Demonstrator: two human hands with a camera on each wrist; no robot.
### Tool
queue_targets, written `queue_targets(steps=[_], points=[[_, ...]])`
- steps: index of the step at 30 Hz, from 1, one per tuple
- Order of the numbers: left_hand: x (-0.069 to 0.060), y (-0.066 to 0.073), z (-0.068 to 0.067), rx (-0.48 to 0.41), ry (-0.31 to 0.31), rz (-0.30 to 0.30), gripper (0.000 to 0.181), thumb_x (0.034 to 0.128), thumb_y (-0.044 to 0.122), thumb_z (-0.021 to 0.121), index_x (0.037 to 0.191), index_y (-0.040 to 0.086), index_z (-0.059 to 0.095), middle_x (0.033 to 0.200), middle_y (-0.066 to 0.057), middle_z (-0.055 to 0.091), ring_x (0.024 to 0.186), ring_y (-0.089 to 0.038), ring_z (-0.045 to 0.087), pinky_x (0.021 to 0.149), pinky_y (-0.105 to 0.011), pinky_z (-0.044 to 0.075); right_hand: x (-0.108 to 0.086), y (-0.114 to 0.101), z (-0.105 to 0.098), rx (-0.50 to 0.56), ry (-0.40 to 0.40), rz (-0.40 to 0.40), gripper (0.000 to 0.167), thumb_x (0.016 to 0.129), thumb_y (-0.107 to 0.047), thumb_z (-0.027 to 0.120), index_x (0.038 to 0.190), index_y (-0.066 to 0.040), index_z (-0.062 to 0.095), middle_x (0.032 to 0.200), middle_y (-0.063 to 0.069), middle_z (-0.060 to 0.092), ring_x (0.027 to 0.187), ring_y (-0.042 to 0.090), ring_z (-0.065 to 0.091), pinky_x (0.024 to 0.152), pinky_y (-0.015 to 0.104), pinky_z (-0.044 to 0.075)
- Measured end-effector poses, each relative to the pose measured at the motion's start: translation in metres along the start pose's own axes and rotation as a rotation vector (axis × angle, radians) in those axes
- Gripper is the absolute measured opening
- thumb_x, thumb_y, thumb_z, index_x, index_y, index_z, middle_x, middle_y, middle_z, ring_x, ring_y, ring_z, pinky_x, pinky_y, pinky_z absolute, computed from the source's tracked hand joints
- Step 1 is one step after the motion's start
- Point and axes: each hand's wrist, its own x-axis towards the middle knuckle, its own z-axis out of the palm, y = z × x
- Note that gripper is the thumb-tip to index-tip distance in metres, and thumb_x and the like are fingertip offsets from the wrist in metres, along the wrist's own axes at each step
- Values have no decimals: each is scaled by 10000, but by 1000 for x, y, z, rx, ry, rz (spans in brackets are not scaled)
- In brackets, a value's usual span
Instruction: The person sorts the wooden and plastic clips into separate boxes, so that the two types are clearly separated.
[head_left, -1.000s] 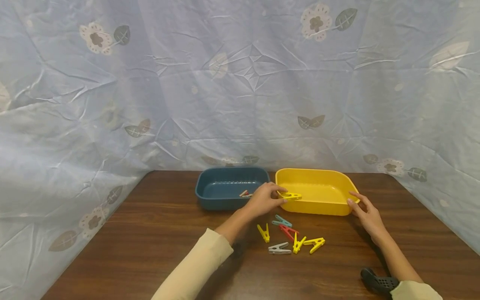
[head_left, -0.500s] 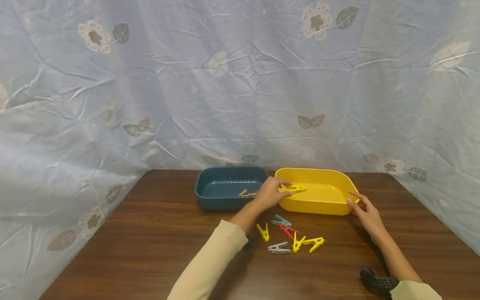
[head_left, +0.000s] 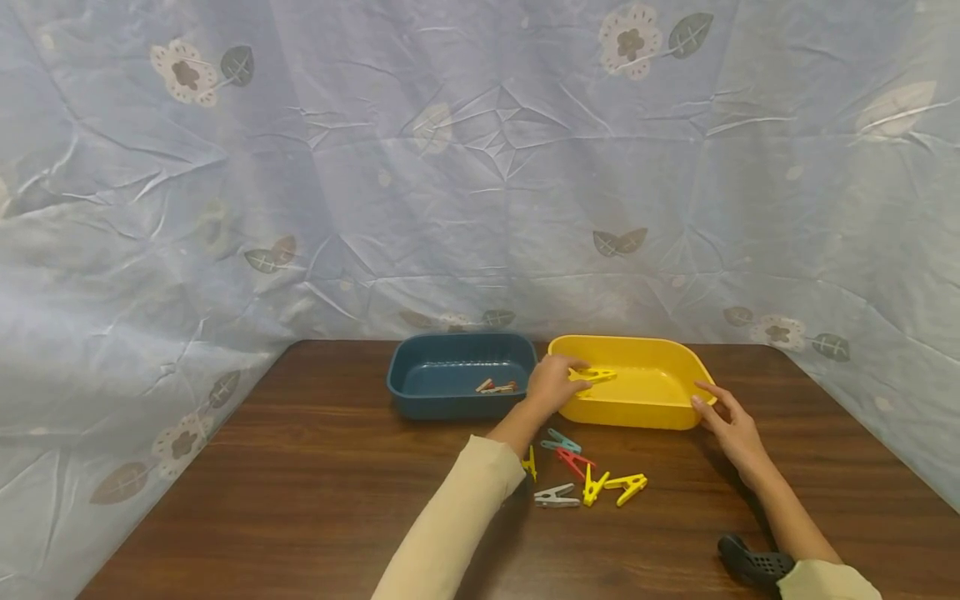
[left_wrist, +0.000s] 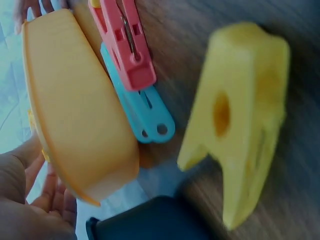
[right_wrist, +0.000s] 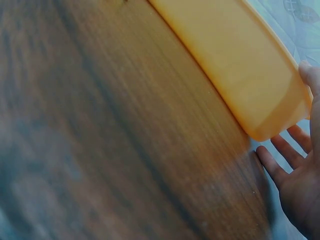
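Note:
My left hand (head_left: 551, 385) pinches a yellow clothespin (head_left: 597, 375) between thumb and fingers, inside the left end of the yellow bin (head_left: 630, 414). In the left wrist view, the bin wall (left_wrist: 75, 100) hides most of that clothespin. At the bin's front right corner, my right hand (head_left: 738, 433) holds the rim, thumb in front. The right wrist view shows some of its fingers (right_wrist: 287, 152) spread outside the end wall. In front of the bin lie a teal clothespin (head_left: 561, 442), a red clothespin (head_left: 574, 460), a grey clothespin (head_left: 557, 497) and several yellow clothespins (head_left: 627, 487).
A blue bin (head_left: 450, 408) stands left of the yellow one, with a few small wooden pegs (head_left: 497, 387) inside. A black perforated object (head_left: 753, 562) lies beside the right forearm. Patterned cloth (head_left: 480, 167) hangs behind the wooden table (head_left: 300, 467).
My left hand has moved right and over the yellow bin's rim, carrying the yellow clothespin inside. Its sleeve now partly covers a yellow clothespin on the table. My right hand stays at the bin's corner.

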Motion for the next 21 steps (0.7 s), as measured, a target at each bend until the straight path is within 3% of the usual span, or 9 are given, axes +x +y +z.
queue_targets(steps=[5,8,11,21], points=[[0,5,11,135,81,-56,306,788,331,722,1079,238,701,1021,113,659,918,-123,588,750,-254,408,-1,-1,1,2,2,4,537,960,-342,475,1384,-34,357,1015,95,522,845,-45,545,729,134,453],[-1,4,17,187,109,-74,293,776,342,732,1054,252,711,988,133,664,906,-127,576,693,-251,364,-1,-1,2,-1,-1,4,535,964,-330,471,1386,-24,350,1034,133,510,852,-37,531,729,134,452],[0,4,18,202,98,-83,290,783,351,725,1055,254,710,973,131,666,890,-121,570,682,-253,348,-1,-1,3,17,3,-6,529,966,-308,473,1382,-5,348,1049,174,494,862,-23,523,731,130,452],[3,8,18,199,58,-105,292,790,362,716,1067,268,705,988,136,661,916,-121,557,702,-263,344,0,0,2,42,17,-9,527,962,-310,483,1370,1,361,1054,127,503,868,-48,525,737,128,452]])
